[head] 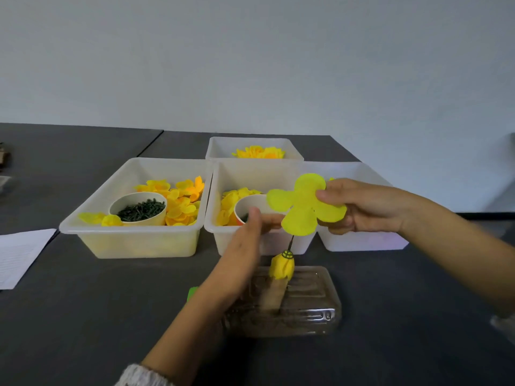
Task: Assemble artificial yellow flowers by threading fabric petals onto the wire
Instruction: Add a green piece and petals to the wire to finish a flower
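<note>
- Right hand point(362, 207) pinches a yellow four-lobed petal point(305, 204) above the wire point(290, 242).
- Left hand point(248, 240) touches the petal's lower edge; exact grip unclear.
- Wire stands over a clear tray point(312, 307).

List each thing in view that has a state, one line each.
Petal: held up above the wire, pinched by both hands.
Right hand: pinching the petal's right side.
Left hand: fingers at the petal's left edge.
Wire: upright, bare at its top.
Left cup: upright, holding dark green pieces.
Far bin: holding yellow flowers.
</note>
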`<state>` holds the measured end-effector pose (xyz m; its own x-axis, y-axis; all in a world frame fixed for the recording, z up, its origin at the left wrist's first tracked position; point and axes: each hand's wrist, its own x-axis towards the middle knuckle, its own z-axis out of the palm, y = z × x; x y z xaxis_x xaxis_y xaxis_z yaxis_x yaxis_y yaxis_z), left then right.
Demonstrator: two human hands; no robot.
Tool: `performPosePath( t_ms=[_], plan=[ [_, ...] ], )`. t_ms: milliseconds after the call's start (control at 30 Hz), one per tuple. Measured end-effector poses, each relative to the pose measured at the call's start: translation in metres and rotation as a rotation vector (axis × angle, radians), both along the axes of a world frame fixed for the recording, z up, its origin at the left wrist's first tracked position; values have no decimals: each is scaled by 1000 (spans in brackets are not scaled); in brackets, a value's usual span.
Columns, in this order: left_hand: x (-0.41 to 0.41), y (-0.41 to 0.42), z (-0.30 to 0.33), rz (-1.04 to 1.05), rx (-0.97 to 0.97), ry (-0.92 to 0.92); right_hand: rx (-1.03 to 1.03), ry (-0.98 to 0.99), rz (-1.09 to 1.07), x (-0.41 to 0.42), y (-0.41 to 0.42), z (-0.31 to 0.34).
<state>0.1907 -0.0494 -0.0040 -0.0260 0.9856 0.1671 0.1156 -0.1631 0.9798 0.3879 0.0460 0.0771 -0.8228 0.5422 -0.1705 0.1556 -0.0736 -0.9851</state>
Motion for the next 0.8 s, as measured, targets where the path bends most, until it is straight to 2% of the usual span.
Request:
performPosePath(
  t_ms=[67,167,267,433,667,800],
  plan=[
    [1,4,11,101,-41,-81,21,-44,-34,-1,-5,-8],
    [1,14,23,183,-112,-25,21,-68,-103,-5,-8,-15],
    [-1,19,29,195,-147,-55,0,-50,-151,-8,-10,-20],
    [-7,16,28,177,-142,-21,-74,66,-205,-1,-16,-36],
    [-7,13,28,116,-94,-28,-177,328,-371,-3,-26,-65],
    [-7,18,29,112,-42,19,-205,367,-439,-10,-28,-75]
  ],
)
